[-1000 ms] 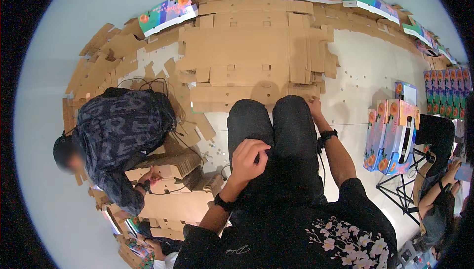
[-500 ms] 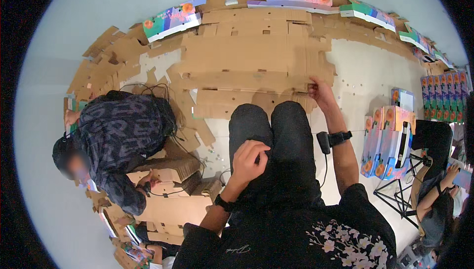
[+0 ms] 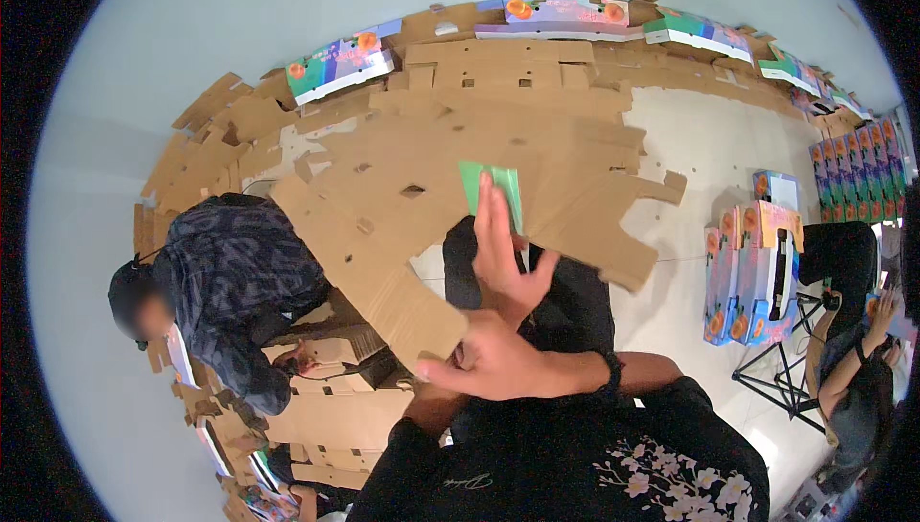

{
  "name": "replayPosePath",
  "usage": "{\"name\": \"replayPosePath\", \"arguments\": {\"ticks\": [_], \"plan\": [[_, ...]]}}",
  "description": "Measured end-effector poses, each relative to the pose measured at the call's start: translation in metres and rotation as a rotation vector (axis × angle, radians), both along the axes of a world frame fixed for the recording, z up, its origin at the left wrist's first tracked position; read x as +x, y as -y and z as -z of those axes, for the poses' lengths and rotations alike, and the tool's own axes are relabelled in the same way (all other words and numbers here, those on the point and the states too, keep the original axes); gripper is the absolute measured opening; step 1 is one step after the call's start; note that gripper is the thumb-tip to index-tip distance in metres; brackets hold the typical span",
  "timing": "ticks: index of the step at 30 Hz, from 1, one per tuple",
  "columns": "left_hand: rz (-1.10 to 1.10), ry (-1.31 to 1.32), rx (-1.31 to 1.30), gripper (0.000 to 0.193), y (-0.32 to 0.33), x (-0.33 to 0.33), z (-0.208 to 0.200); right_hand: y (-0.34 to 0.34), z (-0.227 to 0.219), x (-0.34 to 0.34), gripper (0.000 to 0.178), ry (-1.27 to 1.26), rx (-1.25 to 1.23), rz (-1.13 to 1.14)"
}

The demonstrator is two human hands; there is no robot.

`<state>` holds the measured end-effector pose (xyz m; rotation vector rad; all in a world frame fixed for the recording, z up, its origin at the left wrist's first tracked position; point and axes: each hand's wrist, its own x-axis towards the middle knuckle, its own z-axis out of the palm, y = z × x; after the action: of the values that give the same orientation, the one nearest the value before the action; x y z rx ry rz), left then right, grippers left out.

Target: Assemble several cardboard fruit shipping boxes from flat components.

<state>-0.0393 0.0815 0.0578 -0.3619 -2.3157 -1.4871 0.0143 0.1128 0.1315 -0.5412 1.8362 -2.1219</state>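
A large flat brown cardboard sheet [image 3: 383, 225] with cut-outs and a few holes lies turned at a slant over my knees, one corner pointing toward my waist. My right hand [image 3: 503, 364] crosses in front of my left forearm and is closed on that near corner, its fingers partly hidden. Farther forward, my left hand [image 3: 506, 268] has its fingers stretched out over a green flap [image 3: 511, 198] at the sheet's near edge, thumb apart. Some blur softens both hands.
More flat cardboard [image 3: 537, 124] lies on the floor ahead. Printed fruit cartons stand at right [image 3: 767, 278], with a black chair [image 3: 839, 263] beyond. A co-worker in a patterned dark jacket [image 3: 240, 263] bends over cardboard on my left. Colourful cartons [image 3: 565, 14] line the wall.
The cardboard sheet has been lifted and turned over my knees. My right hand came from the far right across to the left; my left hand left my thigh and moved forward onto the green flap.
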Motion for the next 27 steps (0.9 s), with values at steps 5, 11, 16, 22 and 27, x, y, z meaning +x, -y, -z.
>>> {"name": "replayPosePath", "arguments": {"ticks": [5, 11, 16, 22, 27], "plan": [[-0.017, -0.003, -0.236, 0.036, 0.010, -0.009, -0.012, -0.003, 0.019, 0.022, 0.029, -0.078, 0.229, -0.081], [0.092, -0.155, -0.221, 0.019, 0.040, 0.021, 0.001, -0.059, 0.038, 0.041, 0.027, -0.123, 0.145, -0.260], [0.284, -0.090, -0.267, 0.020, 0.091, 0.071, -0.023, -0.137, 0.067, 0.049, 0.015, 0.211, 0.492, 0.978], [0.412, 0.061, -0.149, 0.016, 0.124, 0.130, -0.037, -0.171, 0.053, 0.104, 0.022, 0.165, 0.308, 1.203], [0.406, 0.271, 0.017, 0.027, 0.145, 0.177, -0.013, -0.160, 0.058, 0.144, 0.020, 0.128, 0.281, 0.951]]}}
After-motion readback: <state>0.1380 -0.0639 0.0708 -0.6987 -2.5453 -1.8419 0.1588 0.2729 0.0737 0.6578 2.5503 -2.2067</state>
